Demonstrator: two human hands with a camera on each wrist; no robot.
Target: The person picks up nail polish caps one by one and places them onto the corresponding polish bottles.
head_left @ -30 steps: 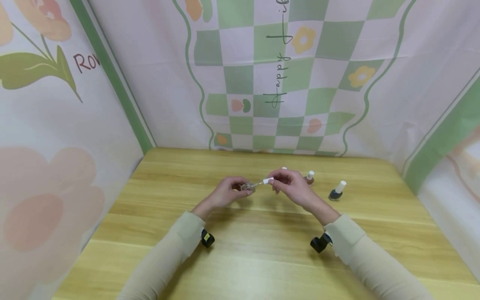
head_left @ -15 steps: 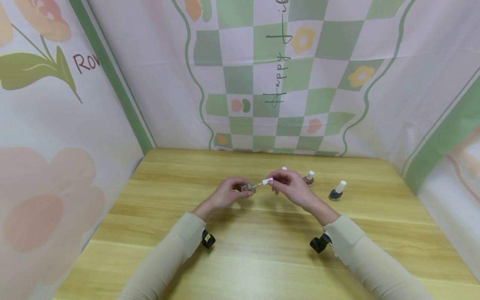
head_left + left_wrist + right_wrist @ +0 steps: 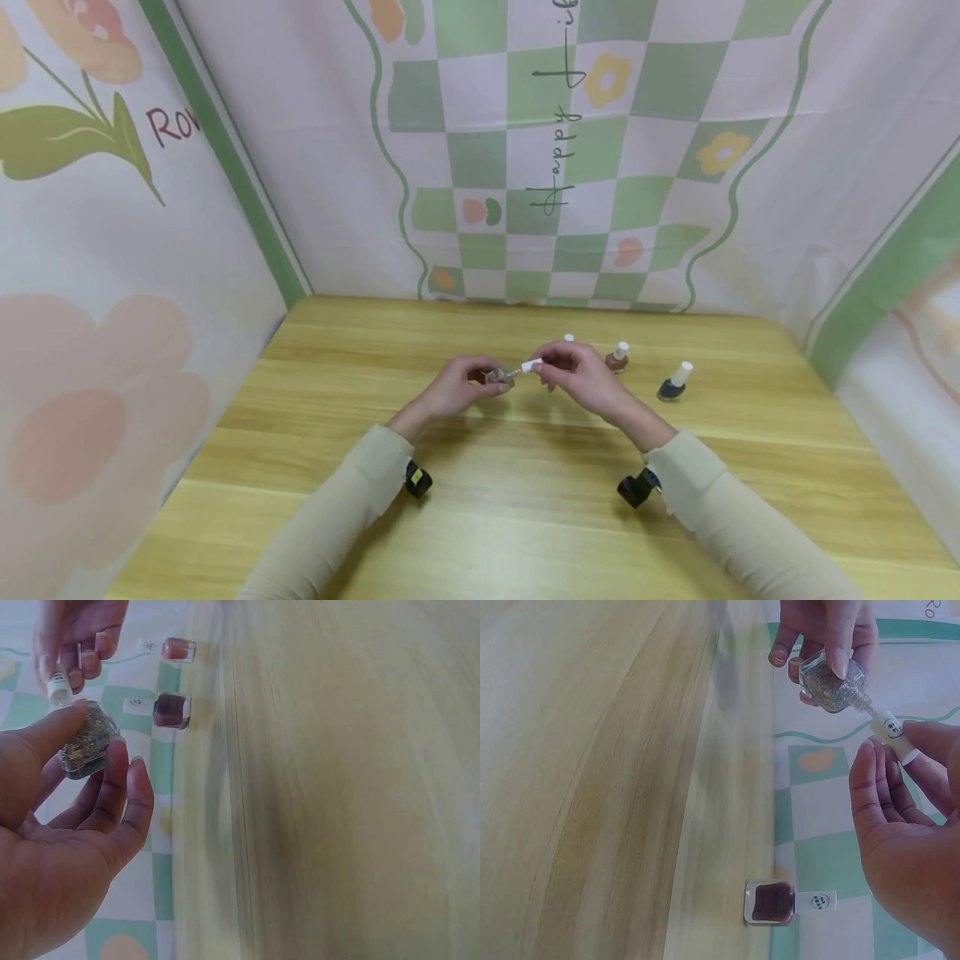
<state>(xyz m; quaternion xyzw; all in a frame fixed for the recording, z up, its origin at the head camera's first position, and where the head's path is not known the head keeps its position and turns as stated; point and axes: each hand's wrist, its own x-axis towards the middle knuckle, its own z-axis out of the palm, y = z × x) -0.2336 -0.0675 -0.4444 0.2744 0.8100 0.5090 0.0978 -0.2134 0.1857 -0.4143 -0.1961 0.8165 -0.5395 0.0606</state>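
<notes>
My left hand (image 3: 457, 386) grips a small clear bottle of glittery nail polish (image 3: 88, 742) between thumb and fingers, tilted above the table. In the right wrist view its neck points toward my right hand (image 3: 581, 379). That hand pinches the white nail polish cap (image 3: 894, 735) between thumb and fingertips. The cap stands close to the bottle's mouth, in line with the neck; its brush seems to be partly inside the bottle. Beyond the right hand stand a dark blue nail polish bottle (image 3: 671, 387) and a reddish-brown one (image 3: 617, 360), both upright with white caps.
Another white-capped bottle (image 3: 568, 337) shows behind my right hand, mostly hidden. Everything rests on a wooden table (image 3: 480, 517). A patterned curtain (image 3: 540, 242) hangs along its back edge, with printed cloth walls on both sides.
The right hand has shifted slightly left, bringing the cap nearer to the bottle's mouth; less of the brush stem shows. My left hand has edged very slightly right with the bottle.
</notes>
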